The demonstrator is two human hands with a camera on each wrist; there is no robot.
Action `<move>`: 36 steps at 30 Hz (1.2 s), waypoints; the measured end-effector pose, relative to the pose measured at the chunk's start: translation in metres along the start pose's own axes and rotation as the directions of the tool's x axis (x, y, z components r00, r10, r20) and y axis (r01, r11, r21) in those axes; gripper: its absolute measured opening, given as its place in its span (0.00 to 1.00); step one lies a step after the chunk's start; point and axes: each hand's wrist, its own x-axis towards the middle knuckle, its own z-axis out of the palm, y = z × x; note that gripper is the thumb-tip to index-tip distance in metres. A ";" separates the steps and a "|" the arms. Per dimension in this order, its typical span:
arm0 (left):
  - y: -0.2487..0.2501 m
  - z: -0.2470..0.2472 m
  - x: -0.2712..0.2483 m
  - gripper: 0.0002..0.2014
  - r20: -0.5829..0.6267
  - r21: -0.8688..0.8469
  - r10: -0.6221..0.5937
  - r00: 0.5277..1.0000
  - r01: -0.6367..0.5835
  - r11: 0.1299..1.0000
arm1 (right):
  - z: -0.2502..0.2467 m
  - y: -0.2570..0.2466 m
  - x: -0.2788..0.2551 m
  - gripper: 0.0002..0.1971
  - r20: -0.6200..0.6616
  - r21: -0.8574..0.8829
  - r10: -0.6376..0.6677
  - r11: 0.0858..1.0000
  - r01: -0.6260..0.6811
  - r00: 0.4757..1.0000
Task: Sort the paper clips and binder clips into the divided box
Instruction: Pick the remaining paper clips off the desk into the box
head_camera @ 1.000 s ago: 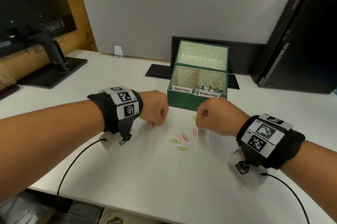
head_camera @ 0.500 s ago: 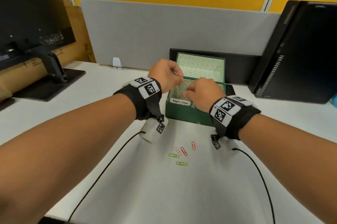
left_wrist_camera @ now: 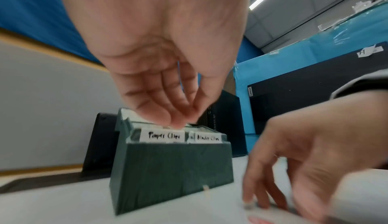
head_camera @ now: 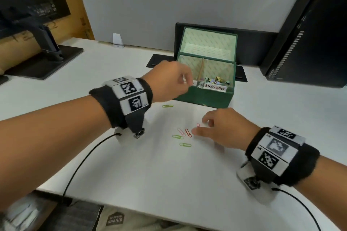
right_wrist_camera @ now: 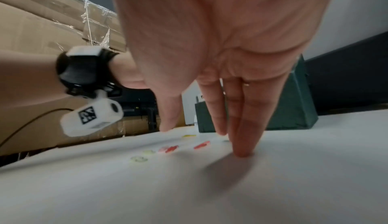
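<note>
While the left hand (head_camera: 169, 81) hangs over the front of the green divided box (head_camera: 204, 97), at the compartment labelled "Paper Clips" (left_wrist_camera: 162, 136), its fingertips (left_wrist_camera: 178, 124) are bunched together pointing down; whether they pinch a clip cannot be told through the blur. Next to that compartment, the one labelled "Binder Clips" (head_camera: 215, 87) holds a small heap of binder clips (head_camera: 216, 80). In front of the box, the right hand (head_camera: 223, 129) is low on the white surface (head_camera: 169, 174), fingers straight and spread, one fingertip (right_wrist_camera: 242, 153) touching the surface. Just beside this hand lie two red paper clips (head_camera: 188, 132), a pink one and two green ones (head_camera: 181, 140); another green paper clip (head_camera: 167, 106) lies nearer the box's front left corner.
</note>
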 end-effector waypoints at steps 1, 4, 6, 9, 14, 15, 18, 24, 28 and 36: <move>-0.004 0.001 -0.009 0.07 0.073 0.031 -0.026 0.997 0.024 0.999 | 0.001 0.001 0.000 0.32 0.006 -0.021 -0.004 1.000 0.004 1.000; -0.020 0.009 -0.025 0.12 0.263 0.253 -0.123 0.957 0.055 0.966 | 0.000 -0.007 0.004 0.33 0.026 -0.052 -0.051 0.997 0.053 0.998; -0.029 0.019 -0.027 0.18 0.383 0.405 -0.219 0.898 0.049 0.913 | -0.002 -0.017 0.006 0.32 0.061 -0.070 -0.089 0.993 0.094 0.994; -0.028 0.031 -0.028 0.20 0.459 0.458 -0.251 0.852 0.015 0.889 | 0.001 -0.031 0.007 0.32 0.119 -0.145 -0.140 0.977 0.157 0.983; -0.019 0.041 -0.029 0.20 0.559 0.351 -0.052 0.828 -0.179 0.919 | 0.007 -0.043 0.002 0.15 0.154 -0.246 -0.262 0.924 0.294 0.953; -0.018 0.042 -0.030 0.21 0.576 0.341 -0.029 0.817 -0.208 0.917 | 0.007 -0.043 0.002 0.13 0.151 -0.241 -0.285 0.918 0.315 0.946; -0.016 0.042 -0.032 0.17 0.583 0.291 0.038 0.812 -0.252 0.923 | 0.009 -0.041 0.002 0.08 0.127 -0.206 -0.321 0.917 0.341 0.939; -0.011 0.042 -0.035 0.12 0.550 0.245 0.130 0.825 -0.308 0.919 | 0.009 -0.038 0.002 0.11 0.098 -0.233 -0.307 0.918 0.321 0.947; -0.004 0.041 -0.035 0.11 0.565 0.324 0.144 0.813 -0.379 0.867 | 0.009 -0.039 -0.002 0.10 0.090 -0.289 -0.266 0.915 0.281 0.960; 0.016 0.045 -0.039 0.07 0.581 0.536 0.102 0.807 -0.474 0.699 | 0.001 -0.041 -0.003 0.03 0.093 -0.502 -0.183 0.840 0.204 0.979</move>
